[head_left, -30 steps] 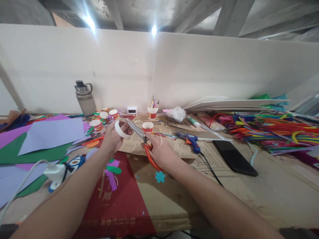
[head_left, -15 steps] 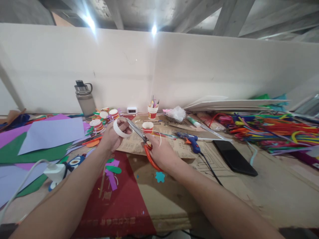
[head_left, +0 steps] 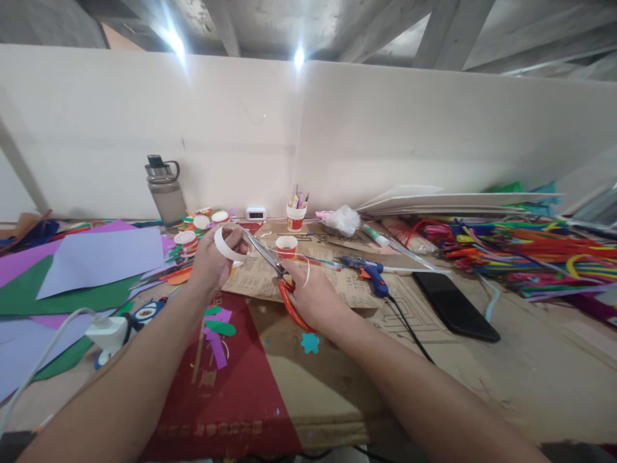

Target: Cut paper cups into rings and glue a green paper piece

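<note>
My left hand (head_left: pixel 216 254) pinches a curled white paper ring (head_left: pixel 223 245) above the cardboard. My right hand (head_left: pixel 308 289) is wrapped round the orange handles of the scissors (head_left: pixel 265 253), whose blades point up and left to the fingers of my left hand. A thin white strip curls over the back of my right hand. Just behind the scissors stands a red and white paper cup (head_left: pixel 286 246). Below my hands lie a blue flower cutout (head_left: pixel 310 343) and green and purple paper scraps (head_left: pixel 220 328).
A glue gun (head_left: pixel 371 276) with a black cord and a phone (head_left: pixel 453 305) lie at right, before colourful pipe cleaners (head_left: pixel 530 254). At left are coloured sheets (head_left: pixel 101 260), decorated cups (head_left: pixel 186 242) and a bottle (head_left: pixel 166 193). A pen cup (head_left: pixel 295 217) stands behind.
My left hand and the paper ring have shifted slightly left and up. The thin white strip near my right hand has moved a little left. The scissors are nearly where they were.
</note>
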The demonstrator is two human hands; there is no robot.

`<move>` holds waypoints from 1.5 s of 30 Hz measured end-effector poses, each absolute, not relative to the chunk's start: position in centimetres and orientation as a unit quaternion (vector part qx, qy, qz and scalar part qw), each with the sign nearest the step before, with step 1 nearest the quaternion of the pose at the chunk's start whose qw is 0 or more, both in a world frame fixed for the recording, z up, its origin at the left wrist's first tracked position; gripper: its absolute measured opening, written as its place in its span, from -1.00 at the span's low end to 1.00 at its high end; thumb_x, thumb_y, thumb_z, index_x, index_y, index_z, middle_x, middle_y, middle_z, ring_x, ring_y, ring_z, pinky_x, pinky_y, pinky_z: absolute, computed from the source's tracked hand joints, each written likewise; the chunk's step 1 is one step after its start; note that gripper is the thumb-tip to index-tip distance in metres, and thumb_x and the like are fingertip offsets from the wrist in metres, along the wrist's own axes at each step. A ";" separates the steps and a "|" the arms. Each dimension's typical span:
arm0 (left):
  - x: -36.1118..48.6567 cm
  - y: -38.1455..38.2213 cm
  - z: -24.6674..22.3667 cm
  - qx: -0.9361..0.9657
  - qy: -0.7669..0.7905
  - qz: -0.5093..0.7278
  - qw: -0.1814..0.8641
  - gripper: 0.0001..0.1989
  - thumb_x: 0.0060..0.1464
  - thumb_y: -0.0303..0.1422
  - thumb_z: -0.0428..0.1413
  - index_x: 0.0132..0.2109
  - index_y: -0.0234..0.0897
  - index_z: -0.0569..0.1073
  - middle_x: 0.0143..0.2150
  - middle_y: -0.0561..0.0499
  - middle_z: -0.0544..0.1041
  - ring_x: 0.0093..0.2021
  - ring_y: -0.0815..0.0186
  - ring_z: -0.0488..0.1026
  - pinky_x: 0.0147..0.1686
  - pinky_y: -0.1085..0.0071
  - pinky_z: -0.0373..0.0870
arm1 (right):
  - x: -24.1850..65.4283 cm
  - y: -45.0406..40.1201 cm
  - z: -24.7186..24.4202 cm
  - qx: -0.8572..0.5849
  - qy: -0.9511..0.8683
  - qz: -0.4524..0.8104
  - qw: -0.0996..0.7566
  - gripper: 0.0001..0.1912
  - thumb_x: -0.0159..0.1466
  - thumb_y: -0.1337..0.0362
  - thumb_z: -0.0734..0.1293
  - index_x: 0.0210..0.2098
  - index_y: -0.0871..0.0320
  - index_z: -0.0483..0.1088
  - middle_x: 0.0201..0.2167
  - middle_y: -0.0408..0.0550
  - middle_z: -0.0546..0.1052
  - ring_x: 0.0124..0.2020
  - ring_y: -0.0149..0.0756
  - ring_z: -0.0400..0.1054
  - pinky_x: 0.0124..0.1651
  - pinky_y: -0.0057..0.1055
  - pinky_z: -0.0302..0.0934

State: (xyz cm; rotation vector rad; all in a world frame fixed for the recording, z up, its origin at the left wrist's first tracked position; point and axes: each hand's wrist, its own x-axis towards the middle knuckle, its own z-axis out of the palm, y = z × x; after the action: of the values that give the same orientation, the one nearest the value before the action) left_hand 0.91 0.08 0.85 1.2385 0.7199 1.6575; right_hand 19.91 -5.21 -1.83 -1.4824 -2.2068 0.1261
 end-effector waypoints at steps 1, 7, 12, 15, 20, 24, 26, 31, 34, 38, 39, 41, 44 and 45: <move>1.0 0.1 0.7 0.500 0.291 0.668 0.468 -0.77 -0.15 -0.33 0.35 -0.42 -0.34 0.48 -0.56 0.07 0.40 -0.57 0.46 0.35 -0.59 0.56 0.25 | 19.9 -5.1 -1.9 -0.534 -0.807 0.047 0.249 -0.54 0.34 0.19 0.16 0.21 0.04 0.28 -0.18 0.09 0.54 -0.19 -0.14 0.43 -0.14 -0.30 0.23; 1.3 0.2 -0.2 0.492 0.276 0.626 0.538 -0.73 -0.22 -0.35 0.39 -0.41 -0.37 0.47 -0.54 0.06 0.41 -0.57 0.46 0.34 -0.60 0.55 0.24 | 20.1 -5.0 -2.0 -0.521 -0.805 0.049 0.278 -0.56 0.34 0.16 0.19 0.19 0.05 0.30 -0.18 0.08 0.53 -0.18 -0.14 0.42 -0.14 -0.31 0.23; 1.0 0.3 -0.2 0.492 0.278 0.617 0.548 -0.75 -0.18 -0.37 0.37 -0.41 -0.38 0.47 -0.53 0.05 0.43 -0.57 0.46 0.35 -0.59 0.55 0.27 | 20.0 -5.3 -1.5 -0.521 -0.806 0.057 0.276 -0.57 0.34 0.21 0.19 0.18 0.07 0.31 -0.15 0.08 0.53 -0.17 -0.15 0.40 -0.12 -0.34 0.22; 0.8 0.4 -0.2 0.494 0.280 0.612 0.551 -0.76 -0.17 -0.37 0.37 -0.41 -0.38 0.47 -0.53 0.05 0.43 -0.57 0.46 0.36 -0.59 0.56 0.28 | 20.0 -5.4 -1.4 -0.526 -0.805 0.059 0.267 -0.57 0.33 0.23 0.21 0.18 0.08 0.32 -0.15 0.08 0.54 -0.18 -0.16 0.40 -0.14 -0.35 0.21; 0.7 0.5 -0.2 0.495 0.283 0.608 0.552 -0.78 -0.16 -0.38 0.36 -0.43 -0.38 0.47 -0.55 0.04 0.43 -0.58 0.47 0.35 -0.59 0.57 0.29 | 20.0 -5.5 -1.3 -0.517 -0.808 0.064 0.275 -0.57 0.32 0.24 0.20 0.17 0.07 0.32 -0.17 0.08 0.54 -0.18 -0.16 0.40 -0.15 -0.36 0.22; 0.7 0.6 -0.1 0.499 0.286 0.606 0.549 -0.79 -0.15 -0.38 0.35 -0.45 -0.37 0.46 -0.55 0.03 0.44 -0.58 0.47 0.36 -0.59 0.59 0.29 | 20.0 -5.4 -1.4 -0.514 -0.810 0.064 0.276 -0.57 0.33 0.23 0.19 0.18 0.09 0.30 -0.18 0.08 0.54 -0.19 -0.16 0.40 -0.16 -0.35 0.22; 0.7 0.6 -0.1 0.501 0.293 0.605 0.545 -0.79 -0.14 -0.38 0.35 -0.45 -0.37 0.46 -0.55 0.03 0.44 -0.58 0.46 0.36 -0.60 0.59 0.28 | 20.0 -5.4 -1.3 -0.518 -0.811 0.066 0.264 -0.56 0.32 0.24 0.19 0.19 0.10 0.29 -0.20 0.08 0.54 -0.21 -0.17 0.40 -0.17 -0.35 0.22; 0.7 0.5 0.1 0.511 0.295 0.596 0.545 -0.78 -0.11 -0.35 0.33 -0.46 -0.36 0.44 -0.57 0.04 0.42 -0.62 0.47 0.33 -0.65 0.58 0.25 | 20.0 -5.4 -1.2 -0.528 -0.810 0.068 0.246 -0.55 0.31 0.27 0.19 0.19 0.11 0.29 -0.17 0.09 0.54 -0.21 -0.17 0.40 -0.18 -0.35 0.22; 0.7 0.3 0.4 0.523 0.286 0.589 0.546 -0.77 -0.10 -0.33 0.32 -0.46 -0.36 0.43 -0.56 0.04 0.41 -0.61 0.47 0.33 -0.67 0.57 0.24 | 20.1 -5.4 -1.1 -0.525 -0.811 0.072 0.248 -0.55 0.31 0.28 0.19 0.18 0.12 0.29 -0.17 0.09 0.55 -0.20 -0.16 0.41 -0.19 -0.36 0.22; 0.7 0.1 0.9 0.513 0.280 0.639 0.501 -0.79 -0.10 -0.33 0.33 -0.41 -0.34 0.47 -0.51 0.04 0.42 -0.57 0.44 0.36 -0.64 0.55 0.25 | 20.1 -5.5 -0.9 -0.522 -0.812 0.072 0.249 -0.57 0.30 0.29 0.18 0.16 0.11 0.31 -0.15 0.08 0.55 -0.18 -0.17 0.41 -0.17 -0.37 0.22; 0.7 0.1 1.0 0.508 0.282 0.656 0.482 -0.80 -0.12 -0.35 0.33 -0.40 -0.33 0.47 -0.51 0.05 0.43 -0.56 0.44 0.37 -0.61 0.55 0.27 | 20.1 -5.6 -0.9 -0.521 -0.813 0.071 0.250 -0.57 0.31 0.29 0.18 0.16 0.11 0.31 -0.14 0.08 0.54 -0.17 -0.17 0.41 -0.15 -0.37 0.22; 0.7 0.1 1.1 0.504 0.291 0.673 0.456 -0.80 -0.13 -0.37 0.34 -0.41 -0.33 0.48 -0.51 0.05 0.43 -0.55 0.44 0.38 -0.57 0.54 0.28 | 20.0 -5.6 -1.0 -0.518 -0.815 0.068 0.252 -0.58 0.32 0.27 0.18 0.16 0.09 0.31 -0.11 0.08 0.54 -0.15 -0.17 0.41 -0.13 -0.36 0.22; 0.6 0.1 1.0 0.508 0.297 0.669 0.455 -0.79 -0.14 -0.35 0.35 -0.43 -0.34 0.48 -0.54 0.05 0.42 -0.56 0.44 0.37 -0.56 0.53 0.28 | 20.0 -5.4 -1.3 -0.520 -0.815 0.059 0.250 -0.58 0.33 0.23 0.18 0.17 0.09 0.31 -0.14 0.08 0.54 -0.16 -0.16 0.42 -0.12 -0.34 0.22; 0.7 0.2 0.9 0.509 0.296 0.663 0.462 -0.79 -0.14 -0.35 0.35 -0.44 -0.34 0.47 -0.54 0.05 0.41 -0.56 0.44 0.37 -0.56 0.53 0.28 | 20.0 -5.4 -1.4 -0.521 -0.814 0.053 0.251 -0.57 0.33 0.21 0.18 0.17 0.09 0.31 -0.16 0.08 0.54 -0.17 -0.15 0.42 -0.13 -0.33 0.22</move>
State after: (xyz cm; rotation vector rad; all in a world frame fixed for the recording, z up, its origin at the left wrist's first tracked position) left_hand 0.66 0.16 0.89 1.2522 0.7280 1.6308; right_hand 20.01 -5.38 -1.40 -1.4162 -2.2157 0.1449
